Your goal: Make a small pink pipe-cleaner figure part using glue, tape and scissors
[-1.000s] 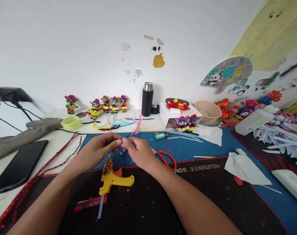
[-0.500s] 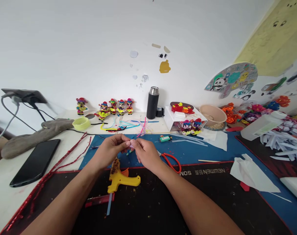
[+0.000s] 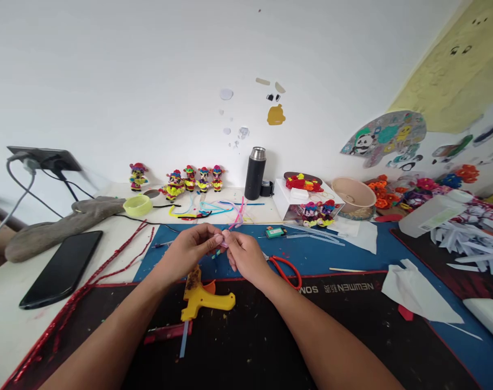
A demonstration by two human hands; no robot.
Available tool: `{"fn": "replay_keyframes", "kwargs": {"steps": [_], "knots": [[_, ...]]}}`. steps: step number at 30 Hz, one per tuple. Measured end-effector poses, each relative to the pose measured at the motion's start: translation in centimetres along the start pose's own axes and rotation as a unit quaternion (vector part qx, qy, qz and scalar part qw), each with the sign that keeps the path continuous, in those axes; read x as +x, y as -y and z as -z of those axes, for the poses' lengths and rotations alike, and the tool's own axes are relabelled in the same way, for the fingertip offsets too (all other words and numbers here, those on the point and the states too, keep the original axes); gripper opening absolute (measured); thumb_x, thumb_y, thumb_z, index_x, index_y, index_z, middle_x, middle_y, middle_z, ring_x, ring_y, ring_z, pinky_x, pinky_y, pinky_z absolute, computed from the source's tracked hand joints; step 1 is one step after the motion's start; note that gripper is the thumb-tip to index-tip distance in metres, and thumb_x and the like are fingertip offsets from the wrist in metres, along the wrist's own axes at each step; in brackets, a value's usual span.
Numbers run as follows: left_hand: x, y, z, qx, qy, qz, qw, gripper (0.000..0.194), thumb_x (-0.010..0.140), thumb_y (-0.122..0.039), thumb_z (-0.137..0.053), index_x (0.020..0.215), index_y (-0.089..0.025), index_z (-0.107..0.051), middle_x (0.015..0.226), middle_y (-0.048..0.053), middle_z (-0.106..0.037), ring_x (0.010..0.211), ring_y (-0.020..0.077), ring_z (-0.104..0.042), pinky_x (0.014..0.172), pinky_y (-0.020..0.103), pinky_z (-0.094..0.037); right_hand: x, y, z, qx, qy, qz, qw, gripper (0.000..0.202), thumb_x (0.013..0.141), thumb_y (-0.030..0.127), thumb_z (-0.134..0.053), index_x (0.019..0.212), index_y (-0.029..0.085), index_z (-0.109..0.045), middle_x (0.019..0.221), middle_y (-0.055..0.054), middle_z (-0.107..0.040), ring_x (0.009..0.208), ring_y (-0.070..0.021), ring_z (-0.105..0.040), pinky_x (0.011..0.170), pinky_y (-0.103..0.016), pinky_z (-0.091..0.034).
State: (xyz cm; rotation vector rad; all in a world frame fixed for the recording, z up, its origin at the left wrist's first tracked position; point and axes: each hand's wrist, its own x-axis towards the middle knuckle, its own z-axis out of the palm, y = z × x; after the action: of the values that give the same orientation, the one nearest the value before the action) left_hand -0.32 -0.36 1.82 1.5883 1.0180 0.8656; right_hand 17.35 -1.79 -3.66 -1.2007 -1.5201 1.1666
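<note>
Fingertips of my left hand (image 3: 193, 246) and my right hand (image 3: 244, 252) meet over the blue mat (image 3: 311, 254), both pinching a small pale pink piece (image 3: 225, 238). Most of that piece is covered by the fingers, so its shape is unclear. Just below my left hand lies a yellow glue gun (image 3: 206, 300) with a clear glue stick (image 3: 183, 338) at its rear end. Red-handled scissors (image 3: 286, 270) rest to the right of my right hand, their blades partly hidden by it. Behind the hands are pink and purple pipe cleaners (image 3: 239, 214).
Small colourful figures (image 3: 174, 185), a black flask (image 3: 255, 173) and a white box (image 3: 283, 201) stand along the wall. At left are a phone (image 3: 62, 271) and red tinsel stems (image 3: 104, 265); at right, white tissue (image 3: 417, 290) and a plastic bottle (image 3: 429, 214).
The view has shifted slightly. Both hands still pinch the pale pink piece together, and a little more of it shows between the fingertips.
</note>
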Motion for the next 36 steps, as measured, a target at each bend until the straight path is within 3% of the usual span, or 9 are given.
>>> {"fn": "replay_keyframes", "kwargs": {"steps": [7, 11, 16, 19, 29, 36], "knots": [[0.3, 1.2, 0.1, -0.003, -0.062, 0.024, 0.998, 0.053, 0.079, -0.072, -0.080, 0.078, -0.020, -0.067, 0.065, 0.000, -0.065, 0.060, 0.0167, -0.056, 0.060, 0.029, -0.046, -0.3, 0.4, 0.2, -0.026, 0.017, 0.015, 0.999, 0.065, 0.106, 0.080, -0.039, 0.082, 0.022, -0.055, 0.060, 0.005, -0.057, 0.042, -0.0106, -0.052, 0.048, -0.024, -0.040], [0.4, 1.5, 0.2, -0.005, -0.034, 0.025, 0.999, 0.055, 0.083, -0.072, -0.077, 0.075, -0.020, -0.066, 0.063, 0.000, -0.065, 0.060, 0.0168, -0.056, 0.060, 0.029, -0.046, -0.2, 0.4, 0.2, -0.033, 0.010, 0.014, 0.999, 0.067, 0.105, 0.082, -0.039, 0.083, 0.021, -0.058, 0.058, 0.004, -0.057, 0.042, -0.0109, -0.052, 0.050, -0.024, -0.041], [0.2, 0.7, 0.6, -0.030, -0.013, -0.002, 0.999, 0.054, 0.080, -0.071, -0.082, 0.094, -0.019, -0.073, 0.074, 0.002, -0.069, 0.065, 0.0173, -0.058, 0.063, 0.030, -0.049, -0.2, 0.8, 0.4, 0.003, 0.002, -0.003, 1.000, 0.073, 0.100, 0.088, -0.040, 0.081, 0.021, -0.061, 0.053, 0.005, -0.051, 0.041, -0.0121, -0.049, 0.047, -0.025, -0.041], [0.1, 0.6, 0.8, -0.029, -0.005, 0.002, 1.000, 0.053, 0.077, -0.068, -0.086, 0.091, -0.018, -0.073, 0.076, 0.003, -0.072, 0.065, 0.0174, -0.059, 0.064, 0.030, -0.049, -0.2, 0.7, 0.3, 0.022, 0.003, -0.007, 1.000, 0.073, 0.098, 0.089, -0.042, 0.079, 0.021, -0.060, 0.051, 0.006, -0.049, 0.040, -0.0120, -0.048, 0.045, -0.025, -0.040], [0.3, 1.5, 0.3, -0.010, -0.050, 0.013, 0.999, 0.053, 0.074, -0.070, -0.086, 0.076, -0.019, -0.070, 0.066, 0.000, -0.068, 0.056, 0.0143, -0.054, 0.056, 0.027, -0.045, 0.0, 0.0, -0.1, 0.013, 0.001, -0.020, 1.000, 0.076, 0.098, 0.091, -0.039, 0.074, 0.021, -0.059, 0.047, 0.005, -0.047, 0.037, -0.0115, -0.046, 0.043, -0.025, -0.036], [0.4, 1.3, 0.4, -0.019, -0.059, 0.025, 0.998, 0.051, 0.073, -0.067, -0.088, 0.077, -0.019, -0.070, 0.062, -0.001, -0.066, 0.057, 0.0153, -0.057, 0.056, 0.027, -0.045, -0.1, 0.8, 0.0, 0.041, 0.035, -0.011, 0.998, 0.062, 0.106, 0.078, -0.044, 0.086, 0.021, -0.059, 0.060, 0.005, -0.057, 0.039, -0.0098, -0.049, 0.043, -0.023, -0.037]]}}
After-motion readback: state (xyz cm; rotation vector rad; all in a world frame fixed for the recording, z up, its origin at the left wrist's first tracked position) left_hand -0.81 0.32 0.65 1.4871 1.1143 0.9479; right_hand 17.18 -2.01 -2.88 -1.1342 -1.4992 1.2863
